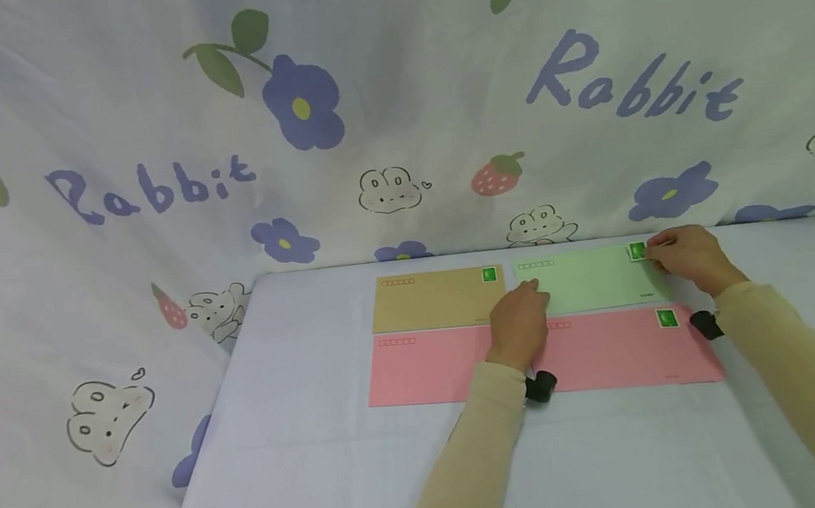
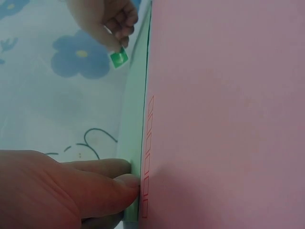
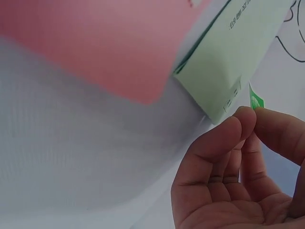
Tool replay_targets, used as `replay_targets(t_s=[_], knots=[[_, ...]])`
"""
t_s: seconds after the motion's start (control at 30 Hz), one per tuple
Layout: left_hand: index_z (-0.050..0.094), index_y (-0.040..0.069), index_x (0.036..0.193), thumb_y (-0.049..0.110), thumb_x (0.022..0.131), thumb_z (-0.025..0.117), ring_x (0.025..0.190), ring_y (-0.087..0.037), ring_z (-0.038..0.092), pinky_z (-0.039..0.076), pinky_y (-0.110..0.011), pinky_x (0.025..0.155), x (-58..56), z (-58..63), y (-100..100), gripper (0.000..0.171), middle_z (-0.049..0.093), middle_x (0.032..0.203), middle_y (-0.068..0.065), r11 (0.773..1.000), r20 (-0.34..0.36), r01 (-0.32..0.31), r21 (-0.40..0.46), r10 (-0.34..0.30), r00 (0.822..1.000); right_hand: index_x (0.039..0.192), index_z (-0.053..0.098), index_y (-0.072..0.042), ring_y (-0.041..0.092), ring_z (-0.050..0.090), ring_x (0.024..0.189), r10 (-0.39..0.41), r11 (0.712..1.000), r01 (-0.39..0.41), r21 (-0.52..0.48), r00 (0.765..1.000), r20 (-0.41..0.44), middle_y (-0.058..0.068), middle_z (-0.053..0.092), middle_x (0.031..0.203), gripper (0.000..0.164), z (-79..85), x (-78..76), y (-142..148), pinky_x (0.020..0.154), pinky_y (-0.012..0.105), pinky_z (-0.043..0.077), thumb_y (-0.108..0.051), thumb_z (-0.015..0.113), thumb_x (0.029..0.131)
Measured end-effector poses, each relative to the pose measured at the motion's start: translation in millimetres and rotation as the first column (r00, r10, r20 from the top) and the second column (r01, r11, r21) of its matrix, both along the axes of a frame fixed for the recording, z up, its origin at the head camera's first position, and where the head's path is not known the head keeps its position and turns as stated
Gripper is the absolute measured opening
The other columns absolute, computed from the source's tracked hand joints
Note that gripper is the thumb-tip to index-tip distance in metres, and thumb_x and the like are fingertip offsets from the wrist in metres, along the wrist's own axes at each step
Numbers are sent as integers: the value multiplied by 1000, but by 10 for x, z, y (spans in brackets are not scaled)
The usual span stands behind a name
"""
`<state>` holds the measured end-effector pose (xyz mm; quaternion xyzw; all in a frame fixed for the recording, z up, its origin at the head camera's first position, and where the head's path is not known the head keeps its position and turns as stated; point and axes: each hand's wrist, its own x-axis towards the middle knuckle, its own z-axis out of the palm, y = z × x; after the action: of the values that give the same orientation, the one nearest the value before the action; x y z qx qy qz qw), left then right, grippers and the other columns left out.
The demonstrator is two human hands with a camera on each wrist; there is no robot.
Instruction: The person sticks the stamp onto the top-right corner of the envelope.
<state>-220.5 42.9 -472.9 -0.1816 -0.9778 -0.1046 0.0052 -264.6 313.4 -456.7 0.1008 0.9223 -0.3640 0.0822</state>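
Observation:
My right hand (image 1: 691, 258) pinches a small green postage stamp (image 1: 637, 251) between thumb and fingertips, at the upper right corner of the light green envelope (image 1: 595, 281). In the right wrist view the stamp (image 3: 257, 101) is slightly bent and sticks out past the fingertips, over the envelope's printed corner box. My left hand (image 1: 519, 327) rests on the left end of the green envelope. Its fingers lie fairly straight in the left wrist view, with the thumb (image 2: 107, 195) on the envelope close to the pink envelope's edge.
A brown envelope (image 1: 431, 301) with a green stamp lies left of the green one. Nearer me are two pink envelopes, the right one (image 1: 615, 356) stamped, the left one (image 1: 424, 369) partly under my left arm. Behind the white table (image 1: 289, 477) hangs a patterned cloth (image 1: 390, 105).

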Motion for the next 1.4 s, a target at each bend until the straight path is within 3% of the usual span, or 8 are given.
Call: replay_targets(t_s=[0.57, 0.83, 1.13, 1.4], knots=[[66, 25, 116, 10, 91, 56, 126, -11, 44, 39, -26, 100, 4, -11, -5, 30, 52, 134, 6, 1000, 1, -10, 22, 10, 1000, 112, 60, 6, 20, 53, 73, 24, 997, -26, 77, 999, 24, 3, 63, 73, 40, -10, -105, -14, 61, 28, 42, -25, 56, 87], [67, 24, 116, 10, 91, 55, 126, -11, 44, 38, -26, 101, 7, -8, -7, 30, 51, 134, 6, 1000, -8, -8, 12, 8, 1000, 105, 63, 7, 25, 53, 71, 65, 986, -67, 151, 998, 18, 5, 63, 72, 35, -35, -151, -20, 53, 28, 40, -21, 54, 86], [67, 25, 114, 10, 90, 57, 125, -10, 44, 39, -25, 100, 4, -18, 1, 30, 52, 133, 6, 1000, -14, -9, 15, 9, 1000, 104, 63, 8, 25, 53, 70, 99, 971, -98, 219, 995, 3, 11, 64, 79, 35, -32, -182, -8, 54, 27, 38, -19, 54, 83], [67, 25, 115, 10, 91, 56, 126, -10, 44, 38, -25, 101, -4, -29, 3, 30, 52, 133, 6, 1000, -18, -6, 4, 7, 1000, 85, 66, 0, 22, 50, 65, 86, 975, -86, 207, 996, 10, 7, 61, 75, 23, -48, -200, 8, 53, 28, 38, -18, 52, 81]])
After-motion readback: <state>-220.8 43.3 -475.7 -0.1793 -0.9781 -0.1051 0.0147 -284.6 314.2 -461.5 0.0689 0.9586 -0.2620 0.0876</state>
